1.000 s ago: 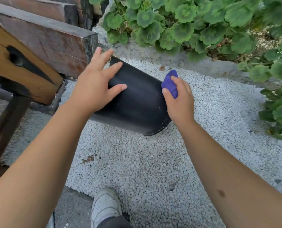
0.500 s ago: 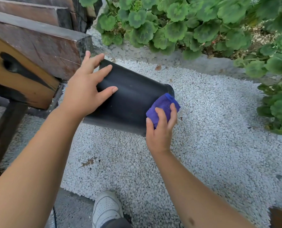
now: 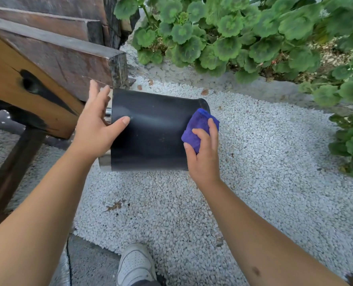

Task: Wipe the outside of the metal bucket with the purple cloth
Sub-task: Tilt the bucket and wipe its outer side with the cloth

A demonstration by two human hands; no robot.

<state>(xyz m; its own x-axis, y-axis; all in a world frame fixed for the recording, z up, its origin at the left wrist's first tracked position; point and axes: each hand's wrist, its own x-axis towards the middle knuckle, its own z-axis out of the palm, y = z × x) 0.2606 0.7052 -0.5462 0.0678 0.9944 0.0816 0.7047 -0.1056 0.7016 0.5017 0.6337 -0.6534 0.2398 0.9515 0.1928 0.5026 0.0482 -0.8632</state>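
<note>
Above the white gravel (image 3: 254, 162), metal bucket (image 3: 150, 131) held sideways, exposing its wall. Left hand (image 3: 95, 129), fingers spread, braces one end. Right hand (image 3: 204, 153) grips the bunched purple cloth (image 3: 198, 126) against the opposite end, probably mid-wipe.

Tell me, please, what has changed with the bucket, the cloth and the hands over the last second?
The right hand slid the purple cloth from the bucket's upper right edge down its side. The metal bucket turned to lie more level. The left hand shifted from the wall to the bucket's left end. Both hands kept their hold; the bucket stayed above the gravel.
</note>
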